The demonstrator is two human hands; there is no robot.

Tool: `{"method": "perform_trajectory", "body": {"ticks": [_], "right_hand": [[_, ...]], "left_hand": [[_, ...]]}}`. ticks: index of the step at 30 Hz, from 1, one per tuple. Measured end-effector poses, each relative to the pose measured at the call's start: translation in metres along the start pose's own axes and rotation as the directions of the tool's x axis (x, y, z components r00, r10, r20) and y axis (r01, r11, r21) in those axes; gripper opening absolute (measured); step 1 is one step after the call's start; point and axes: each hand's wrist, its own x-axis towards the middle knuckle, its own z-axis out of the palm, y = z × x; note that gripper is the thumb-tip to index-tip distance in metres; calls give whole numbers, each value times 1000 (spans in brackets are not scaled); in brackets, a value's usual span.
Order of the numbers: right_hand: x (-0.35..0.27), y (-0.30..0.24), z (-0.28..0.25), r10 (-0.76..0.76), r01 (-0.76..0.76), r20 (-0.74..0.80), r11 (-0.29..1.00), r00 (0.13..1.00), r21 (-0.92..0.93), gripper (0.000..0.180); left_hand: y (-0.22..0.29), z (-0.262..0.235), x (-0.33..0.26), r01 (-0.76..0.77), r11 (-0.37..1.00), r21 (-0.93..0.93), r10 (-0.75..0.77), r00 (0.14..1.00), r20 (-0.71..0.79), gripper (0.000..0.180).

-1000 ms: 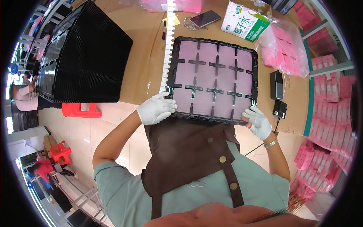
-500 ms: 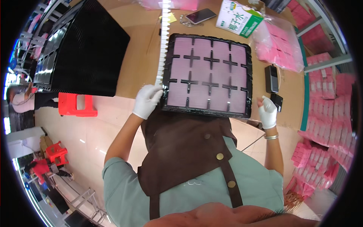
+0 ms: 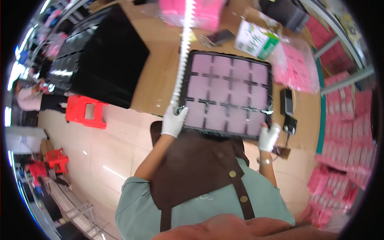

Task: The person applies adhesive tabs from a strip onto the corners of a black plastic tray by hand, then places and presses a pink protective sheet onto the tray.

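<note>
A black plastic tray [image 3: 230, 135] lies on the table in front of me, its cells filled with pale pink pads and split by black cross-shaped dividers. Along its left side runs a white segmented strip [image 3: 183, 68], reaching away past the far edge of view. My left hand [image 3: 173, 123], in a white glove, is closed at the strip's near end, with the thumb against the tray's left edge. At the tray's near right corner is my right hand [image 3: 269, 137], gloved too, its fingers bent at the rim and slightly blurred.
Tall black stacked trays [image 3: 110, 60] stand at the left. Beyond my tray lie a phone [image 3: 221, 37], a white-green carton [image 3: 256, 40] and bagged pink pads [image 3: 296, 66]. Black devices [image 3: 286, 102] sit at the right. Red stools [image 3: 86, 111] and people occupy the left; pink packs [image 3: 344, 120] fill the right.
My right hand has moved left, from beside the black devices to the tray's near right corner. My left hand stays at the strip's end by the tray. The whole view has shifted.
</note>
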Motion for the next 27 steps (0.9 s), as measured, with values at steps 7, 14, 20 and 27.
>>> {"method": "perform_trajectory", "body": {"ticks": [7,14,20,27], "right_hand": [[69,-121,-76,-337,220,119,805,934,550,79],[49,-145,-4,-589,283,352,725,728,628,27],[20,-131,26,-647,303,445,720,619,625,19],[6,-133,23,-615,184,598,760,514,623,19]], "left_hand": [[115,-152,-12,-466,828,-312,173,741,-649,14],[198,-259,-17,-590,631,504,657,60,-752,25],[208,-274,42,30,52,998,935,349,-59,19],[162,-262,93,49,199,979,699,693,-177,15]]}}
